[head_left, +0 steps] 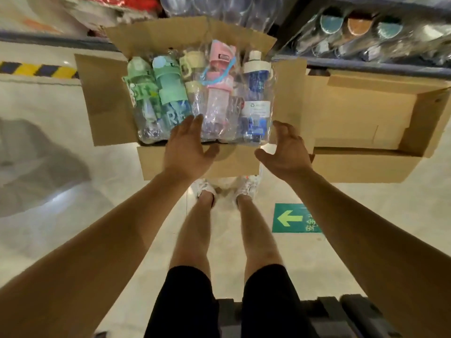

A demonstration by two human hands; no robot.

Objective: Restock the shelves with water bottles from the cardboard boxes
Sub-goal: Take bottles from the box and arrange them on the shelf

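An open cardboard box (107, 98) stands on the floor in front of my feet, packed with plastic-wrapped water bottles: green ones (168, 84) at the left, a pink one (217, 89) in the middle, a blue one with a white lid (256, 93) at the right. My left hand (185, 150) hovers over the box's near edge, fingers straight, tips at the wrapped bottles. My right hand (285, 150) is beside the box's right flap, fingers relaxed, holding nothing.
A second open cardboard box (366, 113) lies to the right with no bottles showing inside. Shelves (361, 28) with wrapped bottles run along the top. A green arrow sign (292, 218) and a yellow-black stripe (36, 69) mark the floor.
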